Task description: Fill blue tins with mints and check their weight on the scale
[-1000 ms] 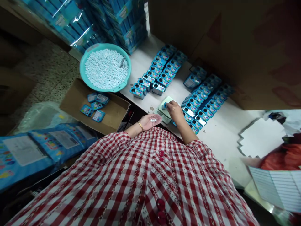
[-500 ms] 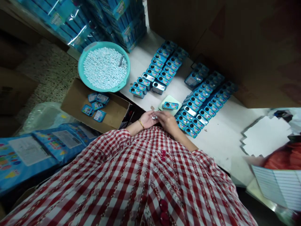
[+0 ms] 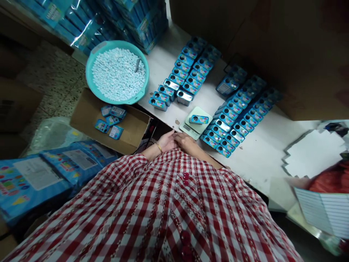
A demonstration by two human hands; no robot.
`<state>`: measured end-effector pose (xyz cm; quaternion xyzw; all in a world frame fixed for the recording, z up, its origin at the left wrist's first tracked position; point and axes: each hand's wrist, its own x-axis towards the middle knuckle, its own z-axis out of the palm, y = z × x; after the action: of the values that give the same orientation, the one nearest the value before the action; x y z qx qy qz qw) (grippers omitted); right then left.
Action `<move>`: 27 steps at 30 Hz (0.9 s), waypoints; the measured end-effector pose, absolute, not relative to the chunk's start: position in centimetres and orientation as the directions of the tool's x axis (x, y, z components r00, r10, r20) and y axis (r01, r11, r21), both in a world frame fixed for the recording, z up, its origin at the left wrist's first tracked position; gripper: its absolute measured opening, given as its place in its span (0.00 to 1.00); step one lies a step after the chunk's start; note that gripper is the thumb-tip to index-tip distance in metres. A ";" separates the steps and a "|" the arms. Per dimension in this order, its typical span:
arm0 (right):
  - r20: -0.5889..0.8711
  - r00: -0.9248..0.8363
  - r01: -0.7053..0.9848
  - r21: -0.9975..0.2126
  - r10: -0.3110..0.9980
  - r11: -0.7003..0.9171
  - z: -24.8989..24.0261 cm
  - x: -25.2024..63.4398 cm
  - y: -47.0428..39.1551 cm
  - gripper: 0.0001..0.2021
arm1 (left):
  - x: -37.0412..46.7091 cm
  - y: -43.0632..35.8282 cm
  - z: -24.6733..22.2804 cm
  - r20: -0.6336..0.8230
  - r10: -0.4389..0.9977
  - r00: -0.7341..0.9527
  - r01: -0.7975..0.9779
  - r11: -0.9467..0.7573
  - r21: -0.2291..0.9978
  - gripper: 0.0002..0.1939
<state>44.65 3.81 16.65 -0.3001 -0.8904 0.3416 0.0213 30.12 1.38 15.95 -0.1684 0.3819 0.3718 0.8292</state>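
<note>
My left hand (image 3: 165,142), with a gold bangle at its wrist, is cupped at the table's front edge against my checked shirt. Over its fingers lies my right hand (image 3: 187,143), its own fingers curled inward; the two hands touch. Small white candies showed in the left palm a moment ago and are now hidden between the hands. Just beyond the right hand stands a small pale scale (image 3: 186,128), carrying one blue tin (image 3: 199,119) with a dark round opening. Rows of similar tins (image 3: 224,119) stand right beside the scale.
A turquoise basin (image 3: 89,74) full of white candies (image 3: 117,74) with a scoop stands back left. More tin rows (image 3: 178,71) stand behind the scale. Below the basin, a cardboard box (image 3: 128,140) holds several tins. A large carton (image 3: 261,54) borders the table's back; white paper (image 3: 313,153) lies right.
My right hand has moved down and left, closing over the left hand, so the candies no longer show. The scale's front is now uncovered. The view has shifted slightly.
</note>
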 end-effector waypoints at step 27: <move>0.047 -0.343 0.643 -0.717 0.938 0.271 16.7 50.1 12.5 0.11 | 26.6 2.4 16.4 -0.799 0.558 0.225 -0.840 0.527 0.132 0.19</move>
<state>50.11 12.46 16.72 -0.5200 -0.7599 0.3066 0.2410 26.59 2.38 16.39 -0.1665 0.4226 0.4569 0.7648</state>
